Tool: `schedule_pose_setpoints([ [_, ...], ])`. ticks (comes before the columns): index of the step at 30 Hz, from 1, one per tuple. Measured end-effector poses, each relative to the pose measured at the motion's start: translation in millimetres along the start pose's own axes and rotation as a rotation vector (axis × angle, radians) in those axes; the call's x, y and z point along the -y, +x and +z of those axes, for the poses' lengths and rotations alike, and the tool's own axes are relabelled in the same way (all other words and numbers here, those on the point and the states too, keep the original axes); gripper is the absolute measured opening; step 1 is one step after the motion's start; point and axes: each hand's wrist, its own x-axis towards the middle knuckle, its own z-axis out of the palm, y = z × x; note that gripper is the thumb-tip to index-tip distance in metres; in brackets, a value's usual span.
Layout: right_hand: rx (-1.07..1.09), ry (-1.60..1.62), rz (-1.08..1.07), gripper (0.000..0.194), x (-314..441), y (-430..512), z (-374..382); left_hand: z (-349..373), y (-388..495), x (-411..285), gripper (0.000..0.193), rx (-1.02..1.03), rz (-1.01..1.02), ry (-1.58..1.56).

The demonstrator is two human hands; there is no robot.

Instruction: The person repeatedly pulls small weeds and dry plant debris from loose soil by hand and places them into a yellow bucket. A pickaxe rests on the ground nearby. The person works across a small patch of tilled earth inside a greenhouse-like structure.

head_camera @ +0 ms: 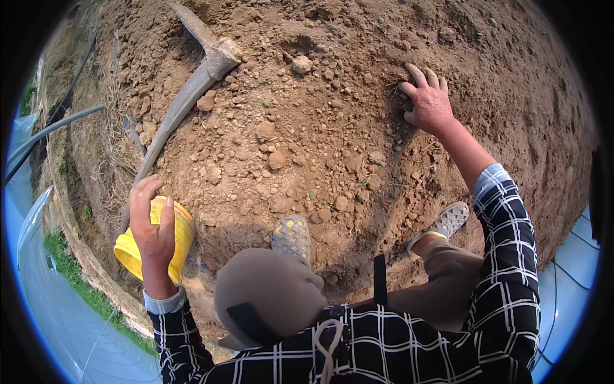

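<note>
My right hand (428, 102) reaches to the upper right, its spread fingertips at the loose brown soil (331, 125), by some dry roots or straw; no held object shows in it. Over a yellow plastic bucket (178, 230) at the left is my left hand (152, 216), raised with fingers apart and apparently empty. The bucket is tilted, and its inside is mostly hidden. A mattock (184, 98) with a worn wooden handle and a soil-covered head lies on the ground at the upper left, its handle running down behind my left hand and the bucket.
Clods and small stones (302, 64) are scattered over the soil. My feet wear grey perforated clogs (291, 236). A grey hose (57, 126), dry grass, a green strip (72, 269) and plastic sheeting (62, 317) lie along the left. More sheeting (571, 283) is at the lower right.
</note>
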Motion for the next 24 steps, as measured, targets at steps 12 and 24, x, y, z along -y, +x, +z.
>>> schedule_pose_setpoints([
  [12,-0.189,0.178,-0.007,0.063,-55.2,-26.6,8.9,243.9,-15.1,-76.3,0.009,0.504,0.849,0.161],
  [24,0.470,0.312,-0.217,0.025,-5.1,-49.3,23.3,241.6,15.0,-89.8,0.019,1.092,-0.084,-0.642],
])
